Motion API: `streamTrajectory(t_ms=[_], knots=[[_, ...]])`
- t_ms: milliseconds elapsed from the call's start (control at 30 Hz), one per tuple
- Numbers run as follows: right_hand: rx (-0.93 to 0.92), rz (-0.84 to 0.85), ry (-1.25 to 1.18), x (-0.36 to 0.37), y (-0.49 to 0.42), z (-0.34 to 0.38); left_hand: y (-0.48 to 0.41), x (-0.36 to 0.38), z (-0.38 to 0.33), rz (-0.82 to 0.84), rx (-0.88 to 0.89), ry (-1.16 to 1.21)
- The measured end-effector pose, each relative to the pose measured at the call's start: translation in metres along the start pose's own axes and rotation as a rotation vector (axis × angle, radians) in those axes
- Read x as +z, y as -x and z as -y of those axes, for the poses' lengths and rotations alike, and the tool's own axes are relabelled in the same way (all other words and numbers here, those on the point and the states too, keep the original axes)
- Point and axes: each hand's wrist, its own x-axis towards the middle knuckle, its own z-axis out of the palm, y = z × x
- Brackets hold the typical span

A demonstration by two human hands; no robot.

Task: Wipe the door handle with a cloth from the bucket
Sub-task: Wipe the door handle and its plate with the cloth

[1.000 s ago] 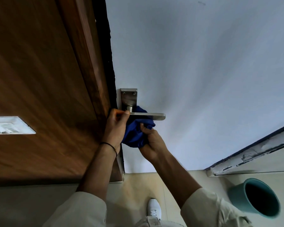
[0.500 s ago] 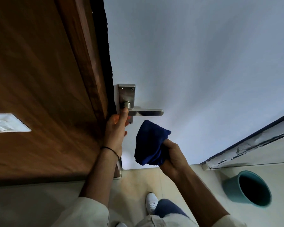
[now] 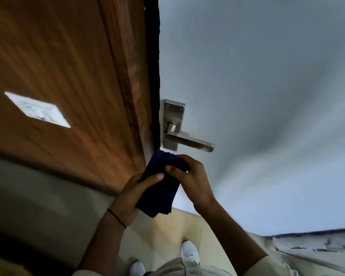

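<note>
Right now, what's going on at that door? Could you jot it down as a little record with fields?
Cloth: dark blue cloth, folded, below the handle, not touching it
Left hand: left hand grips the cloth from beneath
Right hand: right hand pinches its upper edge
Door handle: metal lever, level, free of both hands
Door: pale grey
Bucket: not in view

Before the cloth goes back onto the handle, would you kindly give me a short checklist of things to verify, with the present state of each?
1. Blue cloth held securely: ok, both the left hand and right hand grip it.
2. Door handle unobstructed: ok, nothing touches the lever.
3. Cloth close to the handle: ok, just below the backplate.
4. Cloth damp enough: cannot tell.
5. Handle already clean: cannot tell.
6. Bucket within reach: cannot tell, out of view.
</note>
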Motion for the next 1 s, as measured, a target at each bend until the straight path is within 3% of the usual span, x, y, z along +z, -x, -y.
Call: streamTrajectory(t_ms=[67,133,233,300,400,500,633,767,867,1000], knots=[[-0.066,0.03,0.143,-0.009,-0.006,-0.002,0.001,0.007,0.004,-0.091,0.002,0.047],[-0.114,-0.088,0.242,-0.019,-0.008,-0.005,0.001,0.015,0.009,-0.183,0.05,0.118],[-0.196,-0.295,0.17,-0.04,0.001,-0.004,-0.006,0.027,0.015,-0.4,0.178,0.229],[-0.369,-0.35,0.224,-0.056,0.006,-0.003,-0.011,0.036,0.012,-0.524,0.245,0.244],[-0.572,-0.339,0.364,-0.073,-0.002,0.0,-0.019,0.06,0.002,-0.584,0.339,0.313],[-0.596,-0.219,0.46,-0.076,-0.021,0.001,-0.033,0.083,-0.016,-0.651,0.387,0.262],[-0.615,-0.164,0.478,-0.074,-0.031,0.0,-0.05,0.097,-0.029,-0.777,0.443,-0.139],[-0.62,-0.138,0.476,-0.079,-0.037,0.003,-0.045,0.111,-0.019,-0.913,0.542,-0.778],[-0.621,-0.116,0.475,-0.08,-0.039,0.005,-0.046,0.119,-0.005,-0.861,0.642,-1.21],[-0.628,-0.089,0.504,-0.085,-0.041,0.005,-0.049,0.107,-0.017,-0.723,0.759,-1.584]])
